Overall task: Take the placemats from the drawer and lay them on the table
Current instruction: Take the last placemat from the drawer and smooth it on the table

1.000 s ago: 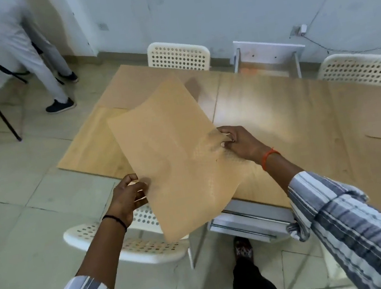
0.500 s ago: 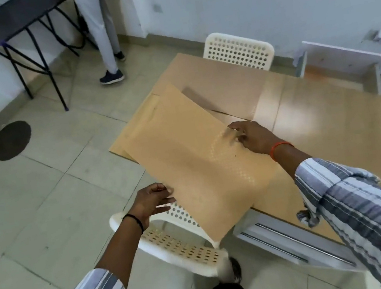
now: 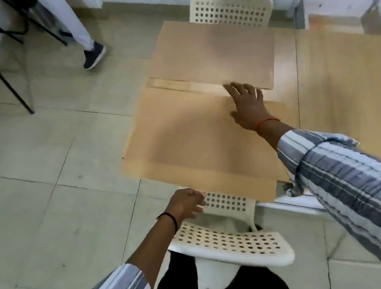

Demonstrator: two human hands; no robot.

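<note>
A tan placemat (image 3: 184, 140) lies flat on the near left end of the wooden table (image 3: 354, 83), its near edge reaching over the table's edge. My right hand (image 3: 248, 107) rests palm down with fingers spread on its far right corner. My left hand (image 3: 186, 205) hovers just off the mat's near edge, fingers loosely curled and holding nothing. A second tan placemat (image 3: 212, 53) lies across the far left end of the table. The pale drawer front (image 3: 293, 203) shows under the table edge beside my right sleeve.
A white perforated chair (image 3: 228, 245) stands right in front of my legs, tucked against the table. Another white chair (image 3: 230, 8) is at the far side. A person's leg and dark shoe (image 3: 93, 57) stand on the tiled floor near black table legs (image 3: 7, 81).
The placemat has gone from being held tilted in both hands to lying flat on the table. My left hand has let go of it, and my right hand now lies flat on it.
</note>
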